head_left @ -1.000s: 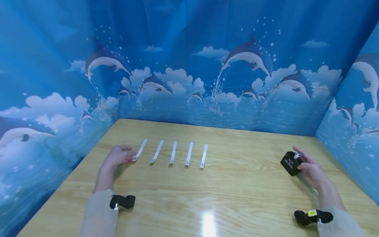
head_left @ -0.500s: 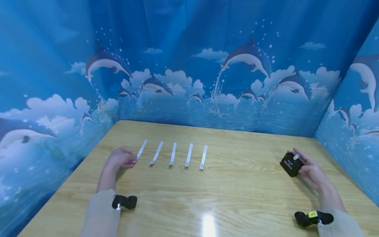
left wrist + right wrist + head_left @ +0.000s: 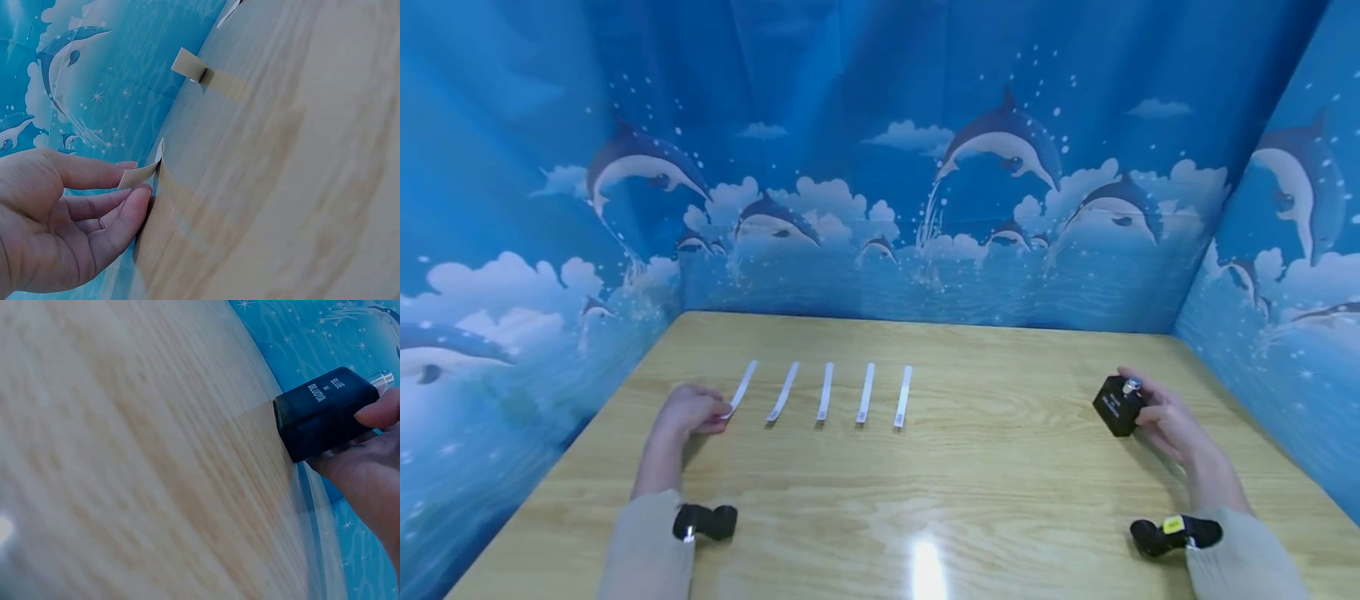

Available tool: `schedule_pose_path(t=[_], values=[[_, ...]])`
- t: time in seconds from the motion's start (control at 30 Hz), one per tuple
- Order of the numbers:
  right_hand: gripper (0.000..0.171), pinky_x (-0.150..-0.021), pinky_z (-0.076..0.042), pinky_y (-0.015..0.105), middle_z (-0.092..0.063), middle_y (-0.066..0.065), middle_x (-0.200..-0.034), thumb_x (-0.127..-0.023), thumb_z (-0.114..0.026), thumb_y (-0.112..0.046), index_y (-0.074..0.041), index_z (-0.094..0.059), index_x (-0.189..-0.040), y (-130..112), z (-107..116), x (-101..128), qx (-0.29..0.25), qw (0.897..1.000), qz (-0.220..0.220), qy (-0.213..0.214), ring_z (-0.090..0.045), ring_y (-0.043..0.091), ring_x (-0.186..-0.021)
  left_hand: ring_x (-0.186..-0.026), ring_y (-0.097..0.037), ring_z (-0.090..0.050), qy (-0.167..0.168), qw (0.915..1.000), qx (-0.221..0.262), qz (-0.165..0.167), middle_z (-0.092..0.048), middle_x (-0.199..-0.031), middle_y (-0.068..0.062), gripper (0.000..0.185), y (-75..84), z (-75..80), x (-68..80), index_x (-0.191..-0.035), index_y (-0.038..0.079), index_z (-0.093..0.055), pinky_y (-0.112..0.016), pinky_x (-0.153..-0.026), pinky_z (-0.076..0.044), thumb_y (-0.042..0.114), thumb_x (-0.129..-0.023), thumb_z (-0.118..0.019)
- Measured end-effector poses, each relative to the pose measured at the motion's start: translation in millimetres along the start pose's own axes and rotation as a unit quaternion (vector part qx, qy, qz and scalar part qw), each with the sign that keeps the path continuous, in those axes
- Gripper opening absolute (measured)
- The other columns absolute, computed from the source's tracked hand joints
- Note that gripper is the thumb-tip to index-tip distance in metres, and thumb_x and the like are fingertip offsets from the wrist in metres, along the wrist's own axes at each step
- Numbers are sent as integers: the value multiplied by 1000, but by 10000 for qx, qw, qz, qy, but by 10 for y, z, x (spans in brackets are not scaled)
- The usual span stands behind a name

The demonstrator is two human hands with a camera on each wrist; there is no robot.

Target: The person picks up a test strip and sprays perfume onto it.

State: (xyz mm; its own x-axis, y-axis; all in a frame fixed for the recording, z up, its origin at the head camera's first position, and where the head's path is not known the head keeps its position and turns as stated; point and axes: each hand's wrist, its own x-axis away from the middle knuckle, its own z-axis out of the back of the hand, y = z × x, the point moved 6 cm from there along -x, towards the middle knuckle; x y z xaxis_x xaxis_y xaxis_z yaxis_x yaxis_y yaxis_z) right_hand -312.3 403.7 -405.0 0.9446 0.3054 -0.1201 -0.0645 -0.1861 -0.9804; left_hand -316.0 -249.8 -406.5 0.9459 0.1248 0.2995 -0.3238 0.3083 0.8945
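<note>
Several white paper test strips, each with a bent-up near end, lie in a row on the wooden table (image 3: 1000, 483). My left hand (image 3: 688, 410) is at the leftmost strip (image 3: 742, 387). In the left wrist view its raised end (image 3: 140, 175) sits between index finger and thumb, pinched at its edges. At the right, my right hand (image 3: 1172, 429) grips a black square perfume bottle (image 3: 1117, 406) with a silver spray head (image 3: 382, 381). The bottle is tilted, its white lettering facing me. The fingers behind the bottle are mostly hidden.
Beside the leftmost strip lie the second strip (image 3: 783, 392), the middle strip (image 3: 825, 392) and the rightmost strip (image 3: 903, 397). A blue dolphin-print curtain (image 3: 850, 125) hangs along the table's back and sides. Black wrist cameras sit on both sleeves.
My left hand has shifted in slightly and its fingers have closed in on the strip's near end. The right hand keeps holding the perfume bottle. The head view has turned a little to the right.
</note>
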Motion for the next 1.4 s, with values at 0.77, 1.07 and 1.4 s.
schedule_pose_path(t=[0.77, 1.07, 1.4], values=[[61, -88, -41, 11, -46, -16, -120, -86, -49, 14, -24, -38, -132, 84, -38, 0, 414, 9990, -25, -141, -46, -9, -105, -53, -9, -57, 61, 9995, 284, 85, -55, -67, -6, 40, -53, -36, -58, -115, -23, -41, -22, -54, -54, -7, -82, -57], [51, -85, -44, 13, -52, -17, -115, -88, -49, 11, -26, -38, -122, 85, -8, 60, 458, 9989, -23, -38, -51, -5, -104, -53, -11, -56, 1, 9989, 468, 38, -53, -69, -8, 41, -26, -73, -62, -117, -24, -39, -23, -54, -54, -14, -81, -54], [46, -82, -47, 15, -54, -13, -111, -88, -52, 7, -24, -37, -120, 98, 32, 44, 668, 9972, -201, 259, -53, -2, -100, -53, -11, -57, -182, 9983, 540, 87, -55, -67, -6, 43, -36, -27, -50, -123, -21, -39, -22, -54, -54, -9, -84, -54]])
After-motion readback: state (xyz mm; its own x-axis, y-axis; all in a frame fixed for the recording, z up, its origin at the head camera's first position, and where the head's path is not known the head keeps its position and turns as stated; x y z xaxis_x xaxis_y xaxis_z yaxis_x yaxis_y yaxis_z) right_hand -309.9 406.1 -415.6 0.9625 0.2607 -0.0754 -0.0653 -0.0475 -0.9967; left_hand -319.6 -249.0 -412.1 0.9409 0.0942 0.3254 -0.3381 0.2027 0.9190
